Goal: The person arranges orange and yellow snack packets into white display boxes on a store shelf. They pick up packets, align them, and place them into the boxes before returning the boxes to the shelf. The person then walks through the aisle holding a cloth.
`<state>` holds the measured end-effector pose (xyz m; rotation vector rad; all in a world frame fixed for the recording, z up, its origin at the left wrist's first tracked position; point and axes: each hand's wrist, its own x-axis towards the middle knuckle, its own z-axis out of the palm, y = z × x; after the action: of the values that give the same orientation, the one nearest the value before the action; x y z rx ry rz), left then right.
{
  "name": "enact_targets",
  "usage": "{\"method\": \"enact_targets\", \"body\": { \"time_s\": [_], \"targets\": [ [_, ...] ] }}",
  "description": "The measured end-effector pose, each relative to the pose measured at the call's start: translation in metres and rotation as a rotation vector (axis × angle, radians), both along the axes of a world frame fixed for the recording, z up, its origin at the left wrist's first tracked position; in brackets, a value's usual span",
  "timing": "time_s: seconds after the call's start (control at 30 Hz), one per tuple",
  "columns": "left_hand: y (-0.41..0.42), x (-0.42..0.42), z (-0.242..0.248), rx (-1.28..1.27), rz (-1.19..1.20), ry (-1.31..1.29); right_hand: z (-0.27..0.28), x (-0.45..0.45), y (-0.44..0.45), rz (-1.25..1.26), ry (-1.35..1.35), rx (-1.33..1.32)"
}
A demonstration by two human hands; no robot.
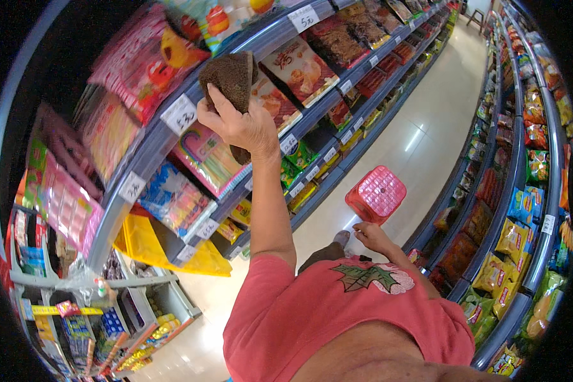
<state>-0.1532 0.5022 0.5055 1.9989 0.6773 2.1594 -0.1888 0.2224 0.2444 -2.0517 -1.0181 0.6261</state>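
My left hand (243,125) grips a brown terry cloth (229,79), its fingers pressed over the folded fabric. The cloth lies against the front rail of a grey shelf (262,36), beside a white price tag (180,115). Part of the cloth hangs down behind my wrist. Packaged snacks in printed boxes (301,71) stand just right of it. My right hand (373,237) hangs low with bent fingers, holding nothing. Nearest to it is a pink plastic stool (376,195) on the floor.
Below the left shelf rail are packets of striped candy (212,155). A yellow plastic panel (172,243) juts out at the shelf end. Another snack shelf (511,238) runs along my right. Pale tiled floor (425,124) forms the aisle between them. A display rack (119,305) stands at lower left.
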Motion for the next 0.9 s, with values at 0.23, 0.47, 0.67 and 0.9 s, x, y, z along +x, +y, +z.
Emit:
{"method": "enact_targets", "body": {
  "time_s": [0.23, 0.47, 0.67, 0.9],
  "targets": [
    [-0.002, 0.044, -0.006, 0.099, -0.036, 0.113, -0.003, 0.039, -0.006, -0.127, -0.102, -0.139],
    [0.003, 0.042, -0.008, 0.108, -0.12, 0.111, -0.022, 0.033, 0.007, -0.077, -0.069, -0.11],
    [0.005, 0.034, -0.006, 0.062, -0.202, 0.137, -0.006, 0.044, 0.029, -0.002, -0.02, -0.205],
    [0.006, 0.029, -0.004, 0.06, -0.226, 0.179, -0.008, 0.048, 0.04, 0.104, 0.069, -0.323]
  ]
}}
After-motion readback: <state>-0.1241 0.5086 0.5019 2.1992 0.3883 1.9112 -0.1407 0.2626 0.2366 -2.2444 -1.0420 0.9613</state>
